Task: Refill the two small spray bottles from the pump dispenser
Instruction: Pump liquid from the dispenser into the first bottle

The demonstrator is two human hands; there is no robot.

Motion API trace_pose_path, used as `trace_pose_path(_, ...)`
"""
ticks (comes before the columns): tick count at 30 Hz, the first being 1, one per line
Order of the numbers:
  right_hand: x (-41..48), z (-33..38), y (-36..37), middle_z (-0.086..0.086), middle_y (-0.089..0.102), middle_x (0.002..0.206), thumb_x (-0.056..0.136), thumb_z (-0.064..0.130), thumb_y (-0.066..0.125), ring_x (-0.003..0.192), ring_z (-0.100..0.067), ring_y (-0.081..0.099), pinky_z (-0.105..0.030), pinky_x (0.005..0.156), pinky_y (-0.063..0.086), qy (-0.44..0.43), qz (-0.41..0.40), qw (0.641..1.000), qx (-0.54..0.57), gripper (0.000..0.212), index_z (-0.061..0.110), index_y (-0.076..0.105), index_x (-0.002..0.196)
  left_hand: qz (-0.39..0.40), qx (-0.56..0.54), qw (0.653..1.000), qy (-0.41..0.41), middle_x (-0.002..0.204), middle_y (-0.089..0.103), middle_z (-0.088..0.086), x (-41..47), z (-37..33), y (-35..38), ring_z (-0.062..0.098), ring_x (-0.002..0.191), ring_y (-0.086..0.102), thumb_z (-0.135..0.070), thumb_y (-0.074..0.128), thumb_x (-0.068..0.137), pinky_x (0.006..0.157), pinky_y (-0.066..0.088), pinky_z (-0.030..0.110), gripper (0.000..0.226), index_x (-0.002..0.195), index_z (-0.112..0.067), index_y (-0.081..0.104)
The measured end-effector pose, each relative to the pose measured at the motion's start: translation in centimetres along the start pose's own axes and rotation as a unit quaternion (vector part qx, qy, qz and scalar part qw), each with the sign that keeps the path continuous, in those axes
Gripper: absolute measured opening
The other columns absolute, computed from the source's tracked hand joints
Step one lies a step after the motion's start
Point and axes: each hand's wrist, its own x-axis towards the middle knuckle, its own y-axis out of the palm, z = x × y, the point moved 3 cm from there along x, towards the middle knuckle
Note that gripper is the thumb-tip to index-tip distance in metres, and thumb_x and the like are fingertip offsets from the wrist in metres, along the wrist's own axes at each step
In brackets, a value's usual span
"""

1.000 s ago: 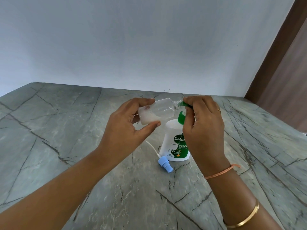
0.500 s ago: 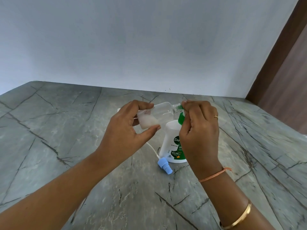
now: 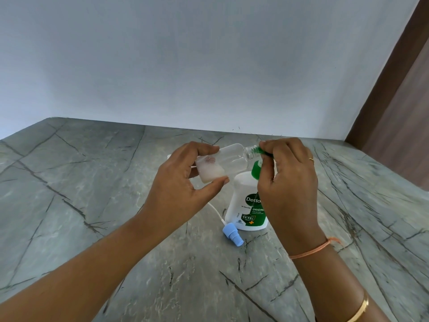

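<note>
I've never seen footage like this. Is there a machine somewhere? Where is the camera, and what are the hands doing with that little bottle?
No machine here: these are a person's two bare hands, filmed by one wide-angle camera worn on the head, looking forward and down. The left hand holds a small clear bottle tipped on its side, a little white liquid pooled at its base, its open neck at the green spout of a white soap dispenser. The right hand grips that pump top. The dispenser stands on a grey stone counter. Beside it lies a blue spray cap with a thin white tube, likely taken off the small bottle.
</note>
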Motion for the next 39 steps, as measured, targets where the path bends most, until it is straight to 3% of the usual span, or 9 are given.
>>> trace_pose_path(8, -1.0, -0.3, 1.3, -0.016, 0.059, 0.088, 0.082, 0.002, 0.043, 0.084, -0.019, 0.041, -0.021, 0.075, 0.032, -0.009, -0.031, 0.999, 0.014, 0.025, -0.001, 0.065, 0.094, 0.006, 0.005, 1.0, 0.015, 0.107, 0.05, -0.026, 0.1, 0.5, 0.1, -0.008, 0.101, 0.053, -0.031, 0.077, 0.071, 0.075, 0.045, 0.002, 0.045, 0.108, -0.031, 0.05)
trace_pose_path(13, -1.0, -0.3, 1.2, -0.015, 0.059, 0.087, 0.082, 0.002, 0.044, 0.081, -0.026, 0.05, -0.02, 0.076, 0.031, -0.018, -0.028, 0.999, 0.005, 0.024, -0.001, 0.065, 0.093, 0.006, 0.009, 1.0, 0.016, 0.106, 0.049, -0.026, 0.1, 0.5, 0.1, -0.015, 0.1, 0.051, -0.027, 0.077, 0.071, 0.073, 0.042, -0.001, 0.045, 0.107, -0.031, 0.05)
trace_pose_path(17, -0.4, 0.0, 0.5, -0.014, 0.06, 0.086, 0.082, 0.004, 0.045, 0.083, -0.022, 0.047, -0.022, 0.074, 0.033, -0.024, -0.014, 1.0, -0.001, 0.022, -0.001, 0.065, 0.09, 0.003, 0.004, 1.0, 0.017, 0.106, 0.05, -0.026, 0.1, 0.2, 0.1, -0.014, 0.099, 0.051, -0.029, 0.077, 0.071, 0.073, 0.043, 0.0, 0.045, 0.107, -0.033, 0.05)
trace_pose_path(26, 0.3, 0.0, 0.3, -0.016, 0.062, 0.083, 0.076, -0.005, 0.057, 0.076, -0.033, 0.056, -0.021, 0.069, 0.031, -0.035, 0.001, 0.999, -0.022, 0.013, -0.002, 0.066, 0.086, 0.002, 0.008, 1.0, 0.017, 0.106, 0.048, -0.029, 0.2, 0.2, 0.0, -0.016, 0.099, 0.05, -0.038, 0.073, 0.071, 0.074, 0.041, -0.001, 0.044, 0.108, -0.034, 0.049)
trace_pose_path(39, -0.7, 0.0, 1.1, -0.016, 0.058, 0.084, 0.08, 0.001, 0.044, 0.075, -0.031, 0.052, -0.021, 0.073, 0.031, -0.033, -0.014, 0.999, -0.015, 0.021, -0.001, 0.064, 0.088, 0.007, 0.014, 1.0, 0.01, 0.106, 0.05, -0.027, 0.3, 0.3, -0.2, -0.007, 0.1, 0.054, -0.031, 0.076, 0.071, 0.076, 0.045, 0.003, 0.044, 0.108, -0.031, 0.052)
